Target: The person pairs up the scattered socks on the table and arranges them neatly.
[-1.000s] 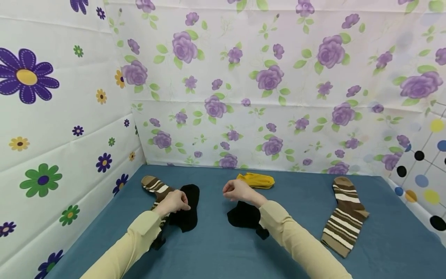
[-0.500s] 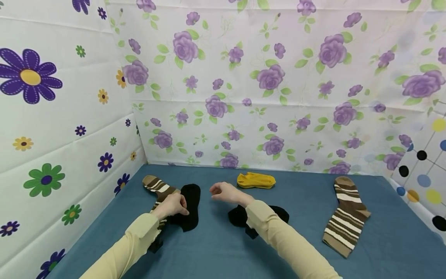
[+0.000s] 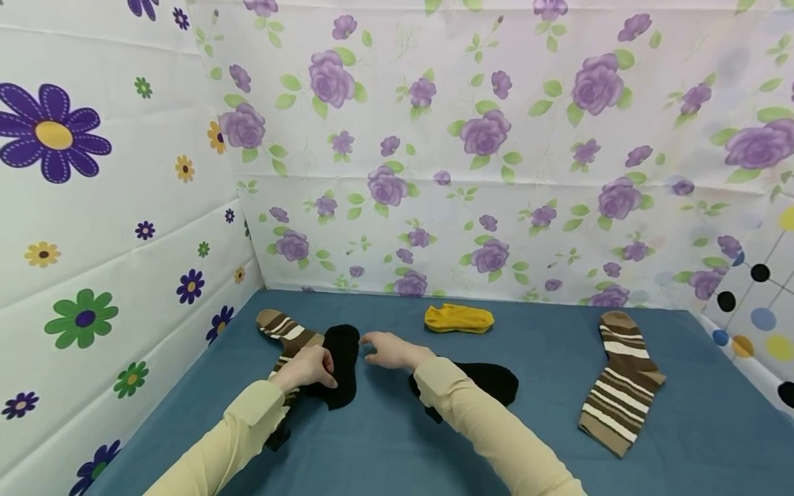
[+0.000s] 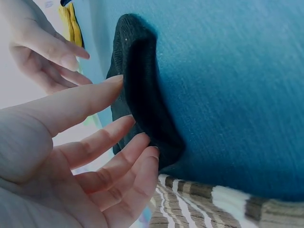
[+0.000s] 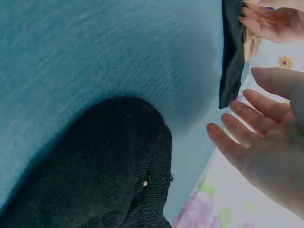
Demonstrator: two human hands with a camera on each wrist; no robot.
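Over a black sock (image 3: 344, 365) on the left of the table is my left hand (image 3: 308, 366). In the left wrist view its thumb and fingers (image 4: 137, 142) are spread apart, fingertips right at the edge of that sock (image 4: 147, 90). My right hand (image 3: 392, 350) reaches toward the same sock's right side, its loosely bent fingers (image 5: 228, 145) holding nothing. Under the right forearm a second black sock (image 3: 493, 381) lies partly hidden by the sleeve. A brown-and-white striped sock (image 3: 288, 332) lies beside the left black sock, partly covered by the left hand.
Yellow socks (image 3: 459, 318) lie together near the back of the table. Another striped brown sock (image 3: 622, 386) lies flat on the right. The blue tablecloth (image 3: 546, 358) meets flower-printed sheets (image 3: 434, 227) behind and at the left.
My right hand has moved left from above the second black sock toward the left one, and more of the second sock shows. The left hand has hardly moved.
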